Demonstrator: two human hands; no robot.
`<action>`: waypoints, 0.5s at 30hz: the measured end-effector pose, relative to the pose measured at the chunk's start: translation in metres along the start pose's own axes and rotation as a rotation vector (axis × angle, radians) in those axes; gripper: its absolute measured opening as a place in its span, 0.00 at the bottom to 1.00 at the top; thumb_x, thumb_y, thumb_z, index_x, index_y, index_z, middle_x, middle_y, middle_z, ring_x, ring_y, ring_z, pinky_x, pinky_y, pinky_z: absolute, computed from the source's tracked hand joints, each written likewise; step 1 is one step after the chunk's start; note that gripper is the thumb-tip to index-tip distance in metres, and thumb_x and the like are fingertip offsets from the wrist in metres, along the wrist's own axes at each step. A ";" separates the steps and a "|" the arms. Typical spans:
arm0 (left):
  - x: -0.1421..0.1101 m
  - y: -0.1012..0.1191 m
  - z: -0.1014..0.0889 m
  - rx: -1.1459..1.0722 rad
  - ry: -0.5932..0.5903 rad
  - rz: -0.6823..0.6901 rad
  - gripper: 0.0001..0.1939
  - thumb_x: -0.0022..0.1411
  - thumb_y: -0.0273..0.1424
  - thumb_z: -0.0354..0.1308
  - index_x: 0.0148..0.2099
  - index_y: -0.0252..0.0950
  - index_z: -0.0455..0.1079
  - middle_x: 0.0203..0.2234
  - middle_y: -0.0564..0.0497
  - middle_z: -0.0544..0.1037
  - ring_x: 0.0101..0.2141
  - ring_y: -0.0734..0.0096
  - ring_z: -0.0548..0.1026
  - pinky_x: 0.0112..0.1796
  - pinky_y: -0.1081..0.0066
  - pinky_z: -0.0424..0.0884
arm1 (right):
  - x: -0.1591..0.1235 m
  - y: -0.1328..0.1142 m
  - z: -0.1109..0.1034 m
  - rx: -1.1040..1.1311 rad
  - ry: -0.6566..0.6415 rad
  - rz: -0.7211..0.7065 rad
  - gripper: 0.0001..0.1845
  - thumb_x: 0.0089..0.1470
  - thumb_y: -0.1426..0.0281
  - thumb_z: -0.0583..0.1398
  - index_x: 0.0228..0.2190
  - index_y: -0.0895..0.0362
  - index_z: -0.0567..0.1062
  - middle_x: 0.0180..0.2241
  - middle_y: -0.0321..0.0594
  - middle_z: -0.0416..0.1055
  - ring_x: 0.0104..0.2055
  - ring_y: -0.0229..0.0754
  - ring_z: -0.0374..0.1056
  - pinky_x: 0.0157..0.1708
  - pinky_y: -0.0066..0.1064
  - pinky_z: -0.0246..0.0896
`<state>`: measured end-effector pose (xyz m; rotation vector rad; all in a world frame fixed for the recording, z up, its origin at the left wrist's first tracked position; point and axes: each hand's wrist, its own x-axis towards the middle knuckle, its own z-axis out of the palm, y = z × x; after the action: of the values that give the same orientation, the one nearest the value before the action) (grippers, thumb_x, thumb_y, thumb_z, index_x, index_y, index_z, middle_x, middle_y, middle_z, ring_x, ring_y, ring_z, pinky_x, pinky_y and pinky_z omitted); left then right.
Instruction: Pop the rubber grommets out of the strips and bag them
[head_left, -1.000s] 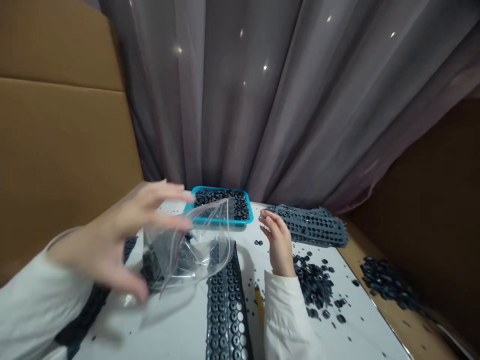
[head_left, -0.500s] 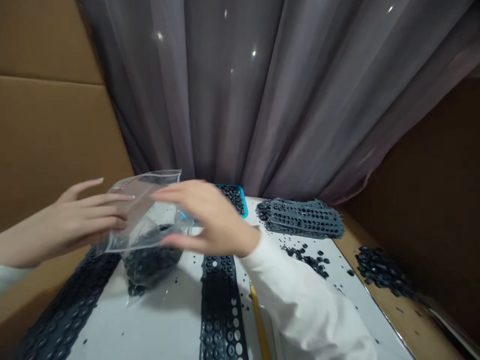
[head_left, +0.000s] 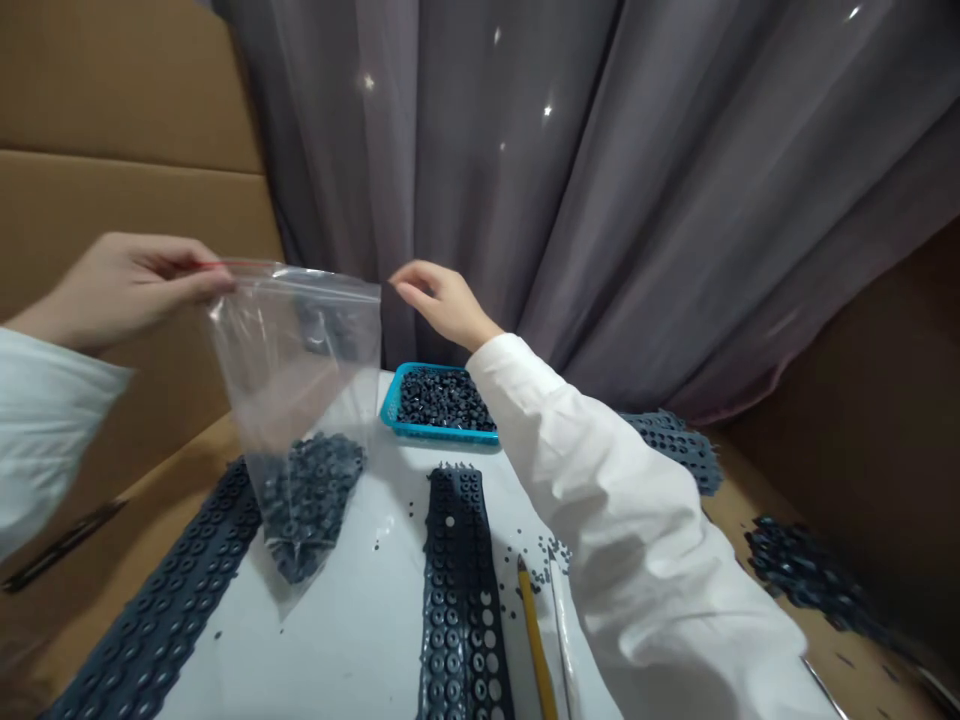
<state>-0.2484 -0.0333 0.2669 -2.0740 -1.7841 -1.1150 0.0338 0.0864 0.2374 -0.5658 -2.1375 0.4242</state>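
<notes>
My left hand pinches the top left corner of a clear zip bag, near its red seal line. The bag hangs upright with small dark rubber pieces gathered in its lower part. Just beyond the bag's top right corner is my right hand, its fingertips drawn together in a pinch. A narrow gap shows between those fingertips and the bag, and nothing is visible in them.
A blue basket full of dark pieces stands at the back. Dark studded rubber strips lie on the white table, beside a yellow-handled tool and a white one. Stacked sheets and a dark pile are to the right.
Both hands have risen and the bag now hangs stretched tall. My left hand has closed on its corner; my right hand has moved off the bag's front, fingers drawn together.
</notes>
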 end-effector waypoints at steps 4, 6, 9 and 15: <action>0.012 0.020 0.014 -0.128 0.141 0.089 0.26 0.56 0.45 0.55 0.36 0.20 0.71 0.26 0.58 0.68 0.29 0.86 0.63 0.44 0.62 0.64 | -0.039 0.074 0.031 -0.036 -0.112 0.276 0.14 0.42 0.79 0.65 0.36 0.63 0.76 0.38 0.41 0.74 0.43 0.40 0.67 0.52 0.36 0.56; 0.014 0.028 0.022 -0.103 0.165 0.249 0.24 0.58 0.44 0.55 0.35 0.22 0.72 0.25 0.58 0.68 0.29 0.85 0.63 0.44 0.65 0.63 | -0.062 0.100 0.055 -0.019 -0.188 0.319 0.14 0.38 0.78 0.68 0.33 0.62 0.77 0.38 0.41 0.74 0.44 0.43 0.67 0.52 0.39 0.56; -0.001 0.041 0.036 -0.026 0.152 0.487 0.18 0.60 0.40 0.55 0.30 0.30 0.74 0.20 0.59 0.66 0.28 0.81 0.62 0.46 0.64 0.58 | -0.089 0.120 0.092 0.034 -0.266 0.370 0.14 0.52 0.67 0.62 0.41 0.61 0.73 0.43 0.43 0.70 0.45 0.44 0.68 0.48 0.41 0.63; -0.064 0.056 0.056 0.014 0.096 0.685 0.07 0.62 0.34 0.56 0.33 0.40 0.73 0.20 0.57 0.68 0.29 0.73 0.63 0.42 0.65 0.51 | -0.102 0.136 0.136 0.228 -0.057 0.425 0.17 0.58 0.64 0.57 0.47 0.59 0.69 0.48 0.42 0.67 0.46 0.46 0.67 0.44 0.41 0.66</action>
<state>-0.1739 -0.0639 0.2049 -2.2936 -0.8972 -0.9557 0.0096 0.1332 0.0258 -0.8851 -1.9807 0.9141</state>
